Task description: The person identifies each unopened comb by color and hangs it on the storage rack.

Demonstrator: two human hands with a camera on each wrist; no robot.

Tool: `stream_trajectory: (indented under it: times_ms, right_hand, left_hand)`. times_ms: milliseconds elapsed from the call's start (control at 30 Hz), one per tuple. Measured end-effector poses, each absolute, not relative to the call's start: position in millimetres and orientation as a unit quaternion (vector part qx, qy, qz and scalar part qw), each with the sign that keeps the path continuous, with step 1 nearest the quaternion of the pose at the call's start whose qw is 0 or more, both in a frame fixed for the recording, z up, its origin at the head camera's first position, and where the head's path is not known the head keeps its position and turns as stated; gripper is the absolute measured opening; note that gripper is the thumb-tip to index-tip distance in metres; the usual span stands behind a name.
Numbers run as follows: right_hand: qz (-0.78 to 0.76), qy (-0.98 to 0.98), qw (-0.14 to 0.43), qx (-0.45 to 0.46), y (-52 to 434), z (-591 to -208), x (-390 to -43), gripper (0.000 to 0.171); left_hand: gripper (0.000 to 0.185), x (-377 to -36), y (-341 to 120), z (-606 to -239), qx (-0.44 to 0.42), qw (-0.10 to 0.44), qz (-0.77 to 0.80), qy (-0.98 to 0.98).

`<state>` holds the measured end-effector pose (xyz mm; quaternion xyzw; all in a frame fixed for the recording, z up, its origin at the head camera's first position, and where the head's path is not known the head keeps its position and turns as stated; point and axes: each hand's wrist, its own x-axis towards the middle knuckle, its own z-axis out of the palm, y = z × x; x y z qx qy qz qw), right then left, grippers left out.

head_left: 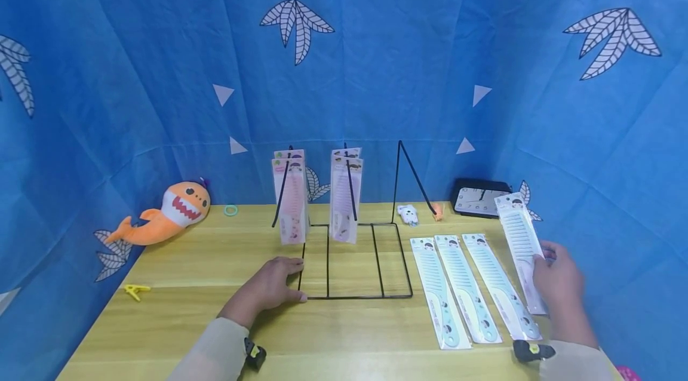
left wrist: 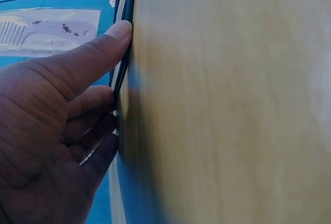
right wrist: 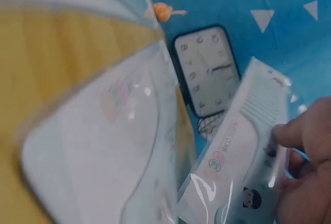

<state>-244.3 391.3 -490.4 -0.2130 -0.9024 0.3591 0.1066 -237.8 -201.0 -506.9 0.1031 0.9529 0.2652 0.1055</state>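
Observation:
A black wire rack (head_left: 349,296) stands mid-table, and packaged combs hang on its left hook (head_left: 292,202) and middle hook (head_left: 344,202). My left hand (head_left: 295,279) lies on the table with thumb and fingertips pressed against the left front corner of the rack's base wire (left wrist: 124,69). At the right, my right hand (head_left: 543,258) pinches a packaged white comb (head_left: 518,234) by its lower half and holds it tilted above the table. In the right wrist view the fingers (right wrist: 300,131) grip that pack (right wrist: 243,141). Three more packaged combs (head_left: 466,288) lie side by side on the table.
An orange shark plush (head_left: 166,214), a green ring (head_left: 230,210) and a yellow clip (head_left: 136,291) sit on the left. A black clock (head_left: 478,197), a small white toy (head_left: 408,214) and an orange trinket (head_left: 437,211) are at the back right. Blue cloth walls surround the table.

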Motion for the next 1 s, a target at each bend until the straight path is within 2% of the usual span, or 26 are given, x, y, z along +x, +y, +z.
stream_trajectory:
  times_ms: [167, 267, 733, 867, 1000]
  right_hand:
    - [0.386, -0.876, 0.179, -0.225, 378, -480, -244, 0.050]
    - [0.402, -0.864, 0.201, -0.226, 368, -470, -242, 0.047]
    - [0.492, -0.822, 0.213, -0.190, 326, -435, -243, 0.044]
    - [0.492, -0.824, 0.228, -0.162, 316, -425, -241, 0.034]
    - [0.517, -0.818, 0.236, -0.090, 307, -417, -236, 0.023]
  left_hand:
    - [0.077, -238, -201, -507, 0.105, 0.106, 0.266, 0.952]
    - [0.077, -237, -201, -506, 0.108, 0.103, 0.266, 0.952]
    - [0.077, -238, -202, -505, 0.110, 0.101, 0.260, 0.954]
    - [0.078, -238, -202, -505, 0.107, 0.105, 0.262, 0.953]
    - [0.078, -237, -202, -504, 0.103, 0.109, 0.268, 0.952]
